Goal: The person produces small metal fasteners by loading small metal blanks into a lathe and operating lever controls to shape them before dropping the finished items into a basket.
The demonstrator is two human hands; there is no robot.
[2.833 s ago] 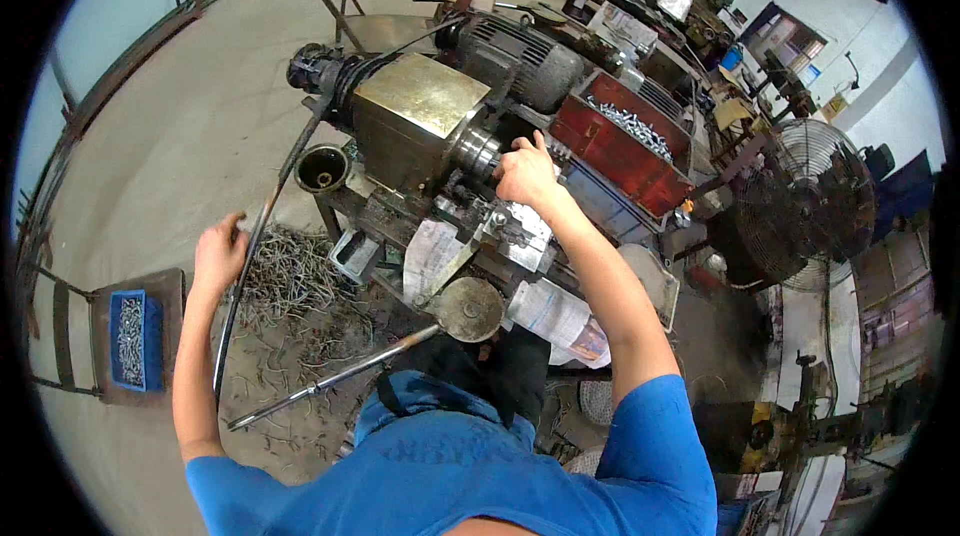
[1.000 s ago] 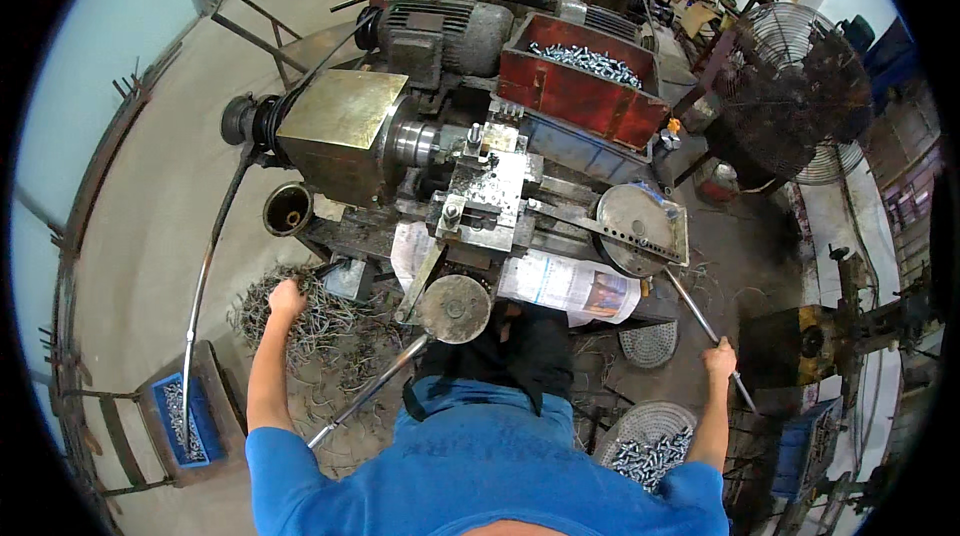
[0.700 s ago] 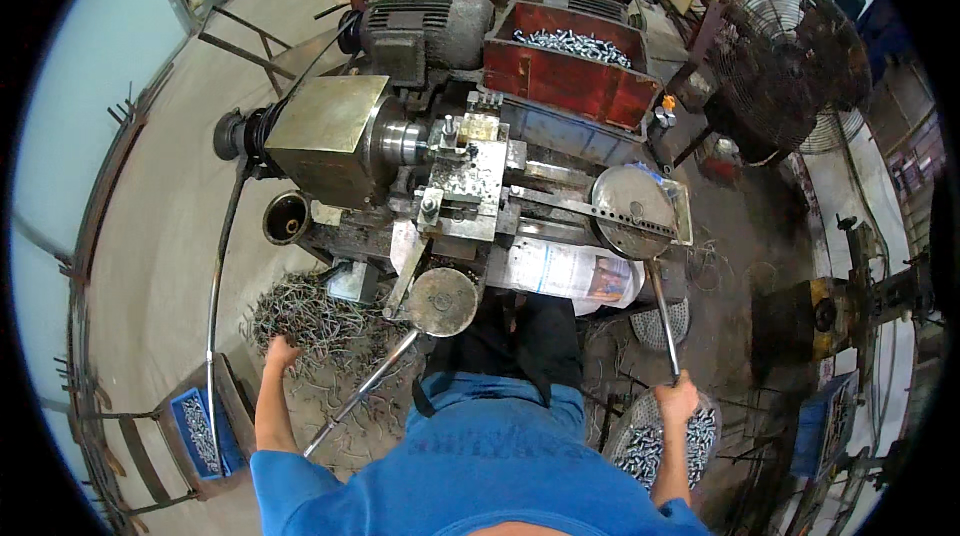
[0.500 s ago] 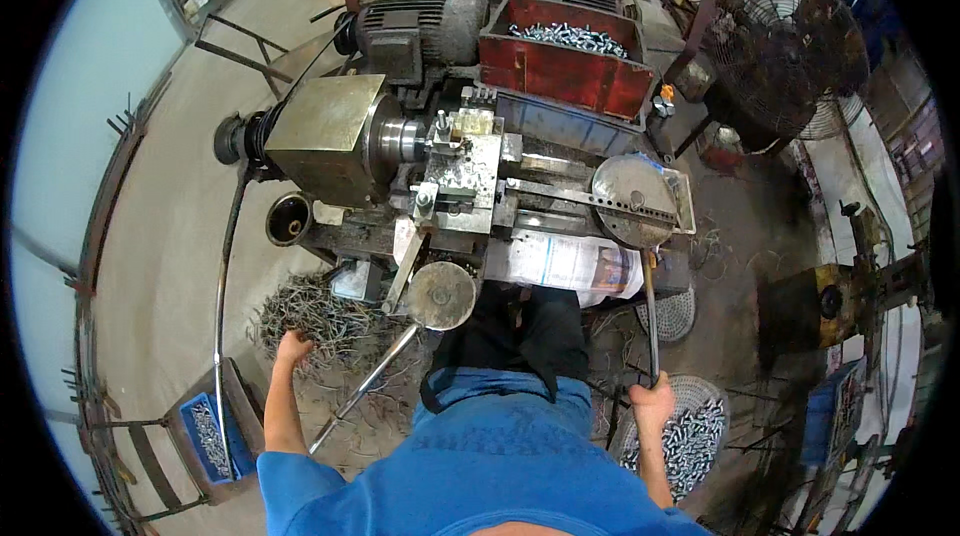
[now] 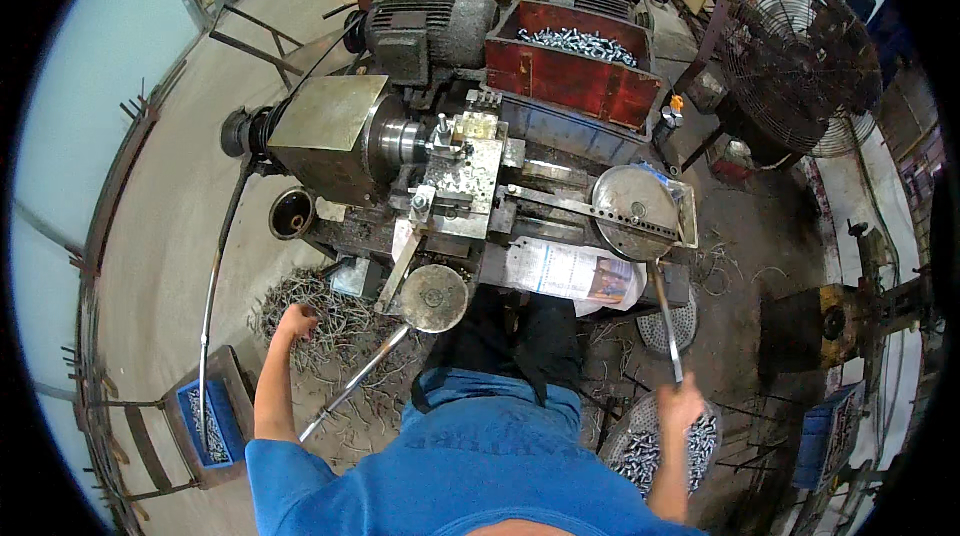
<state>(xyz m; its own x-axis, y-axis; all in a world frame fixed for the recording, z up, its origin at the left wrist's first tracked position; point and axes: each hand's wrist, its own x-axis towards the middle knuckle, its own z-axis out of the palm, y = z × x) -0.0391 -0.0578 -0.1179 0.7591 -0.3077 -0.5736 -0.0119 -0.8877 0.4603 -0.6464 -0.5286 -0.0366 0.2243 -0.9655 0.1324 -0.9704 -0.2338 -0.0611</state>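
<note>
My right hand (image 5: 681, 408) is wrapped round the lower end of a metal lever (image 5: 667, 322), which slants down from beneath a round metal plate (image 5: 635, 211) on the lathe's right side. Over a tangled heap of metal shavings (image 5: 335, 321) on the floor, my left hand (image 5: 297, 322) has its fingers curled. Whatever is in them, if anything, is too small to make out. Before me stands the lathe, with its chuck (image 5: 402, 144) and tool slide (image 5: 460, 171). A second round plate (image 5: 434, 299) sits at the front above a slanting metal rod (image 5: 350, 386).
Small metal parts fill a red box (image 5: 570, 86), a blue bin (image 5: 212, 426) at lower left and a round basket (image 5: 615, 446) below my right hand. A large fan (image 5: 800, 61) stands at far right. Printed paper (image 5: 570, 271) lies along the lathe's front edge.
My right hand has swung the lever's lower end to the right. My left hand has risen slightly and stays over the shavings. The whole view has shifted a little.
</note>
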